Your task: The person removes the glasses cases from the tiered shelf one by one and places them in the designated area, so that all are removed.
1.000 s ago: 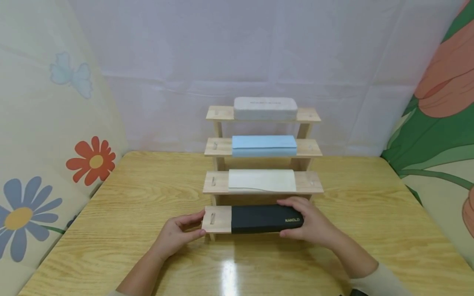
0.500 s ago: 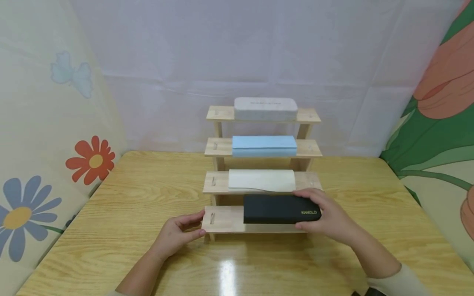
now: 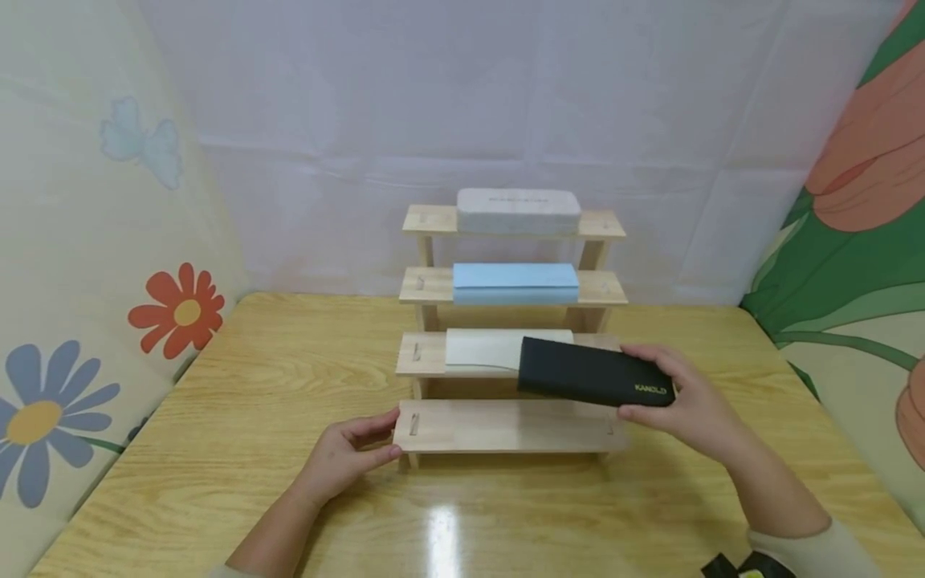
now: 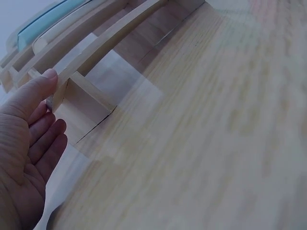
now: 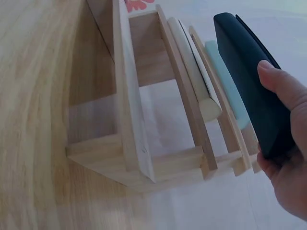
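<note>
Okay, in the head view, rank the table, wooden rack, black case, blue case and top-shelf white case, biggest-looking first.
Table
Wooden rack
Black case
Blue case and top-shelf white case: too alike to rank

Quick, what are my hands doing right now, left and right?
Left hand: holding the left end of the bottom shelf.
Right hand: holding the black case by one end.

Left of the right hand [image 3: 690, 407], a long black oblong case [image 3: 588, 372] partly hides a flat cream case [image 3: 478, 347].
</note>
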`<state>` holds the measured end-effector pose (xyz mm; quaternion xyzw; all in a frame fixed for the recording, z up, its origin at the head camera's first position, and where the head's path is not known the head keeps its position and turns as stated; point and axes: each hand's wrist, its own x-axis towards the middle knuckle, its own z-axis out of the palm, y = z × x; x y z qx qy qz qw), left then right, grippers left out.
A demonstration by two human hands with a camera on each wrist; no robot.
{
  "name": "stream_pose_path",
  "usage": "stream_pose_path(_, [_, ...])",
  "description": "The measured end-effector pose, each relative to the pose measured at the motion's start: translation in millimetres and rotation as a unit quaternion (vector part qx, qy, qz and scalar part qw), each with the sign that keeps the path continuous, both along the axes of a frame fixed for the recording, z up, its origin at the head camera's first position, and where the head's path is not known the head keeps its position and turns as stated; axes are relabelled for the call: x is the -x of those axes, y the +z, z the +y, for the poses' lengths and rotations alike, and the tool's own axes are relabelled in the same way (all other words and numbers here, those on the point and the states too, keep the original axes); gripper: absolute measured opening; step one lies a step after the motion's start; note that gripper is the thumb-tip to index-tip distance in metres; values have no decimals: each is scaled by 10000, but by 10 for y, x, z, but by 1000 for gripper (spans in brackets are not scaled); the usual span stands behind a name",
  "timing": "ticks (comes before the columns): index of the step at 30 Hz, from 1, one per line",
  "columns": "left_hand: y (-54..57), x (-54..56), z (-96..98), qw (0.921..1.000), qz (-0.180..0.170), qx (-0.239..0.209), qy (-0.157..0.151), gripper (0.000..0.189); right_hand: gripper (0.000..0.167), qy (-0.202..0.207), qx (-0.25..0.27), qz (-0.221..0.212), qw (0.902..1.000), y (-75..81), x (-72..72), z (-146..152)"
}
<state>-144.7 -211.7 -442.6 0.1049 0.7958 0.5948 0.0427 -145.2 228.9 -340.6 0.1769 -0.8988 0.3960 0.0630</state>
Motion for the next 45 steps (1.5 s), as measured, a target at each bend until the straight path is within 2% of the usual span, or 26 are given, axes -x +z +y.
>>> stream_pose_path(12, [-30, -7, 19, 9998, 213, 8, -18, 50, 72, -468, -19, 276, 9985, 33, 34, 260])
stream_pose_path(26, [-18, -28, 24, 9998, 219, -14, -16, 50, 74, -1216, -134, 161, 9924, 30, 116, 614])
stream_pose_path(32, [-13, -36, 25, 9996, 242, -89, -66, 50, 78, -1556, -222, -166, 9874, 25, 155, 752])
stream_pose_path(36, [-15, -36, 28, 9995, 272, -105, -76, 50, 81, -1686, -129, -394, 9848, 14, 166, 831])
stream_pose_path(45, [-14, -41, 26, 9996, 255, -84, -71, 49, 82, -1887, -266, -359, 9810, -27, 209, 992])
